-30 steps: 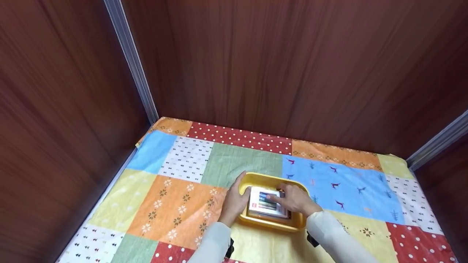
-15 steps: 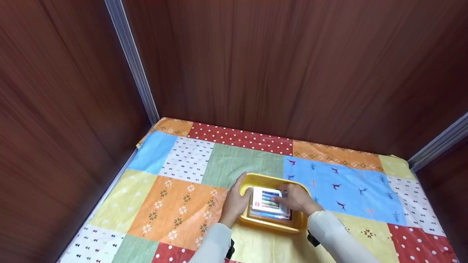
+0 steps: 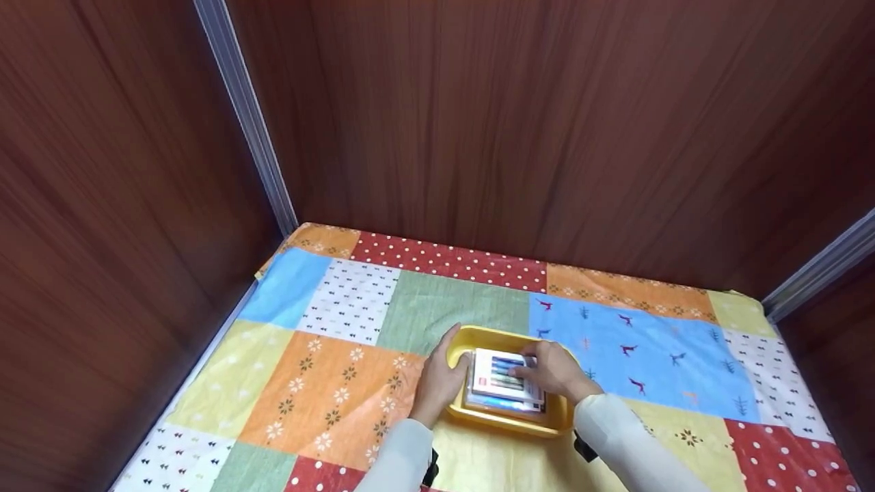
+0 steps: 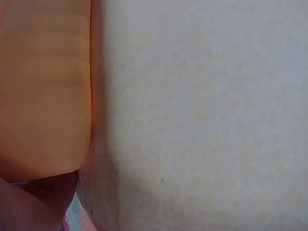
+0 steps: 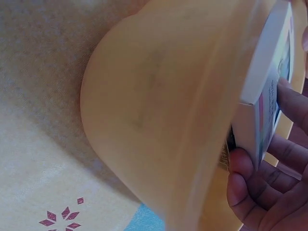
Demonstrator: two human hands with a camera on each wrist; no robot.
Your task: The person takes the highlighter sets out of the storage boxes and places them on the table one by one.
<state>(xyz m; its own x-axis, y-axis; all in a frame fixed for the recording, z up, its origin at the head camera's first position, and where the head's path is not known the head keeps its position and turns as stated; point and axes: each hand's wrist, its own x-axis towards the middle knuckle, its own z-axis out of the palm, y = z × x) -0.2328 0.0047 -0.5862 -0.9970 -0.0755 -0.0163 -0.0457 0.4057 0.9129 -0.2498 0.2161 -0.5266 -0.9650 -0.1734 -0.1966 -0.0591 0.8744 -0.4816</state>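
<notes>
A yellow plastic tub (image 3: pixel 509 426) sits on the patchwork cloth in front of me. My left hand (image 3: pixel 436 386) grips its left side, thumb over the rim and fingers along the outer wall. In the left wrist view only part of that hand (image 4: pixel 36 207) shows, at the tub's end. Inside the tub lies a white box (image 3: pixel 484 372) printed with a row of coloured sticks. My right hand (image 3: pixel 557 374) holds this box by its right end, thumb on top. The right wrist view shows fingers curled at the white box's (image 5: pixel 246 127) corner. Below it lies a clear case (image 3: pixel 502 404) with blue inside.
The patchwork cloth (image 3: pixel 328 389) covers the table. Dark wood-grain panels (image 3: pixel 444 137) rise behind and on both sides, joined by metal corner strips (image 3: pixel 249 116).
The white box has shifted slightly right within the tub, and more of the blue in the clear case below shows. The right hand has moved slightly with it; the left hand keeps its place.
</notes>
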